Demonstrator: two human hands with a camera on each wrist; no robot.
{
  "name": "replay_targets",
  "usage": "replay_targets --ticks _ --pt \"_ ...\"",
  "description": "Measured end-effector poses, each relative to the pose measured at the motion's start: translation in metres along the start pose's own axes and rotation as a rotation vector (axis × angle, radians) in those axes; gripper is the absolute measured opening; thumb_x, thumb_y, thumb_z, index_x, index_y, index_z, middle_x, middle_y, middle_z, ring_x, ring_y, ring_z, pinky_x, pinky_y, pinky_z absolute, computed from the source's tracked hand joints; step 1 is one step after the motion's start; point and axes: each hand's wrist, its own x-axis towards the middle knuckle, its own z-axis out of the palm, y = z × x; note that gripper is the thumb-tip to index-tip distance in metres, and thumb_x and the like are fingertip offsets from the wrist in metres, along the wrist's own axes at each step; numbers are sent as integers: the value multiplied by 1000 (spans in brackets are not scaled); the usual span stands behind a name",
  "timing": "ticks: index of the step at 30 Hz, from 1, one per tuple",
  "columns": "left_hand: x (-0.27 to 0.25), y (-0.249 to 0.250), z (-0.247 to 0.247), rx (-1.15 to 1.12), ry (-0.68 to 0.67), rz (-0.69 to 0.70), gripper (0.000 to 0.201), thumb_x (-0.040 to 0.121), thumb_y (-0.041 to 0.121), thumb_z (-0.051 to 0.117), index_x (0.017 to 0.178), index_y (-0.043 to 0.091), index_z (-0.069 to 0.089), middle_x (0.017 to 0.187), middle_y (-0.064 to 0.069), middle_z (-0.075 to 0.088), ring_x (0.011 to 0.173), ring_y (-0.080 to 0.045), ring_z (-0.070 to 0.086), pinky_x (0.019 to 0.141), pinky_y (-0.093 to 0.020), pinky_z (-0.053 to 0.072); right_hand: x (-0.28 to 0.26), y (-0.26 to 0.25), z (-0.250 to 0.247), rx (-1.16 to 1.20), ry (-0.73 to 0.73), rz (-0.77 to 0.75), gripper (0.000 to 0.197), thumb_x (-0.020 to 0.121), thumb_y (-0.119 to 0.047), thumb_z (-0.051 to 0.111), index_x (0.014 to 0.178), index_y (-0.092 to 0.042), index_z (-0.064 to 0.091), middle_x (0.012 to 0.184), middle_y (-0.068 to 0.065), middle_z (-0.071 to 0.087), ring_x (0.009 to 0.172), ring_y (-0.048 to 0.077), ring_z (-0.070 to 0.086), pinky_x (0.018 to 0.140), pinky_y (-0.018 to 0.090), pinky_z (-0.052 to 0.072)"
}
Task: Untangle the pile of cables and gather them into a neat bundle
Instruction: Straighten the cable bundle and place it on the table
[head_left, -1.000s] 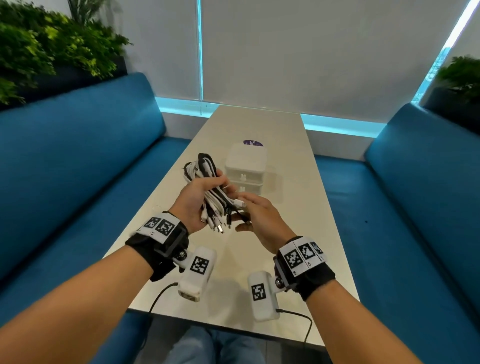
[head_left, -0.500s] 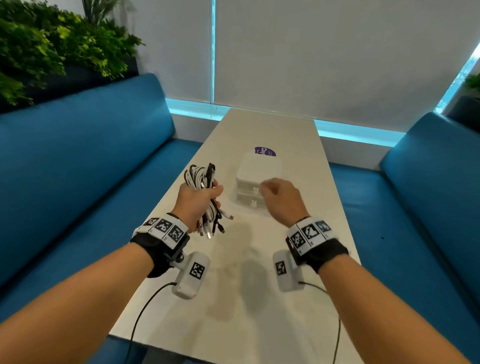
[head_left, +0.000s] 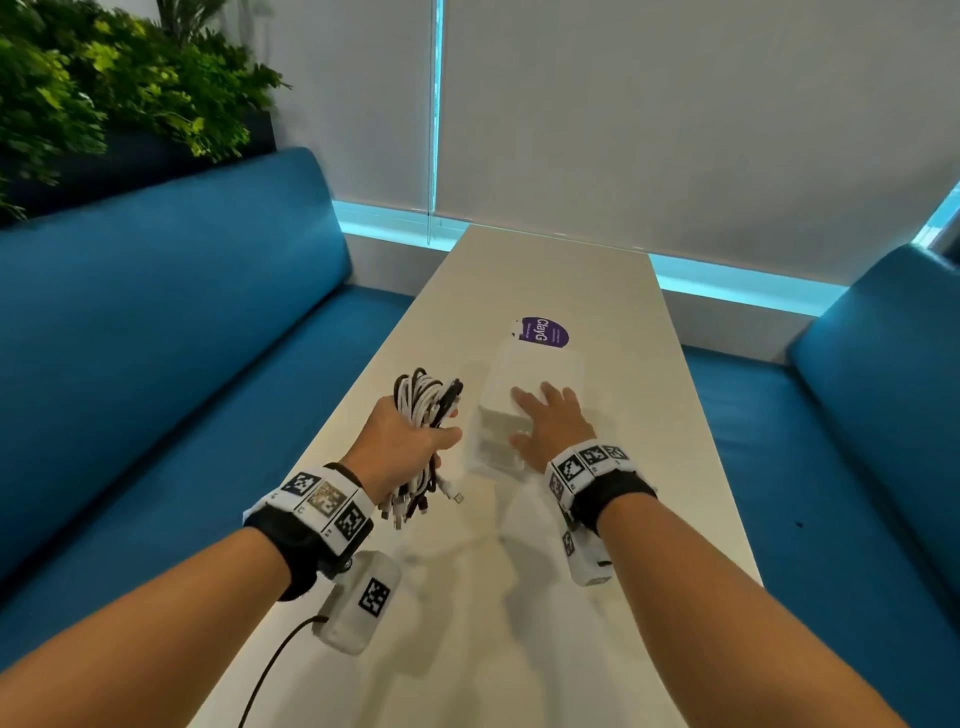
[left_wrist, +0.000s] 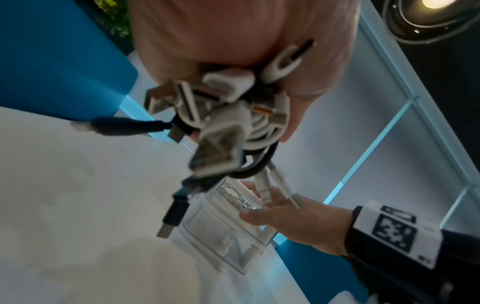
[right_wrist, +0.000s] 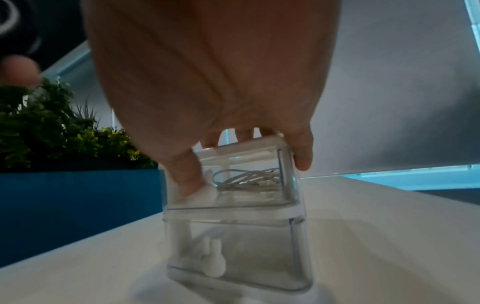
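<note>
My left hand (head_left: 405, 441) grips a bundle of black and white cables (head_left: 423, 405) just above the table, loops up and plugs hanging down. Up close, the cable bundle (left_wrist: 226, 123) shows several USB plugs sticking out below the left hand (left_wrist: 233, 30). My right hand (head_left: 550, 421) lies on top of a clear two-drawer box (head_left: 540, 364), fingers flat on the lid. The right hand (right_wrist: 213, 72) has its thumb on the upper drawer's front. A thin white cable (right_wrist: 249, 179) lies coiled in the upper drawer of the box (right_wrist: 233, 246).
The long white table (head_left: 545, 270) carries a purple sticker (head_left: 543, 331) just behind the box. Blue sofas stand at the left (head_left: 156, 338) and the right (head_left: 857, 415). Green plants (head_left: 104, 88) top the left sofa back. A blind covers the far window.
My right hand has let go of the cable bundle, moved forward and come down on the drawer box. The left hand keeps hold of the bundle and has moved slightly forward.
</note>
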Motion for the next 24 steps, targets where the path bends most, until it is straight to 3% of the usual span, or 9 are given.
replay_targets --ticks 2,6,9,12,14,16,19,22,24 --pt "1 2 5 68 -34 27 17 81 11 73 94 5 65 66 -12 60 52 -18 59 51 -28 51 -8 1 4 44 36 -36 63 93 -35 52 147 -41 21 161 -1 7 148 27 0 115 51 26" --pt "-7 8 14 175 -63 82 14 78 12 74 75 12 60 64 -4 57 56 -21 57 55 -28 53 -41 -1 13 93 35 -115 65 89 -33 59 145 -41 28 160 0 13 148 25 4 115 49 24" --pt "-19 9 19 361 -80 95 18 72 24 72 85 17 64 77 -3 67 71 -23 66 66 -34 58 -75 -4 25 88 67 -194 63 85 -31 61 141 -41 33 158 1 19 146 25 11 112 49 30" --pt "-38 10 20 610 -123 78 22 68 31 70 84 22 58 80 -3 67 75 -24 66 65 -31 55 -111 -9 35 137 76 -273 57 81 -30 64 132 -41 41 154 -1 26 143 25 19 110 49 33" --pt "-52 9 21 730 -219 60 23 67 29 67 87 19 58 80 -5 66 74 -23 66 64 -30 56 -136 -14 37 179 88 -341 53 78 -28 69 126 -37 48 146 -5 37 135 22 29 104 47 38" --pt "-66 8 20 785 -280 59 20 68 23 66 85 17 56 76 -5 64 72 -23 65 58 -27 52 -159 -14 37 297 125 -379 51 74 -23 75 120 -29 54 129 -7 48 119 17 42 96 37 42" --pt "-85 1 16 830 -274 93 18 69 24 68 81 18 56 76 -5 66 71 -23 65 55 -26 50 -185 -7 40 571 225 -299 53 70 -19 81 116 -19 55 116 -5 54 106 13 51 92 28 42" --pt "-102 -5 14 847 -290 159 28 73 38 71 90 18 61 78 -4 67 68 -20 65 57 -29 53 -209 -3 53 648 347 -223 60 70 -22 83 119 -17 49 124 -3 42 111 8 43 95 14 34" --pt "-114 -5 14 880 -337 189 37 72 47 73 92 18 60 80 -3 68 65 -18 63 56 -26 50 -222 -1 60 744 368 -94 69 70 -23 84 125 -18 42 125 -2 34 109 8 41 92 14 34"
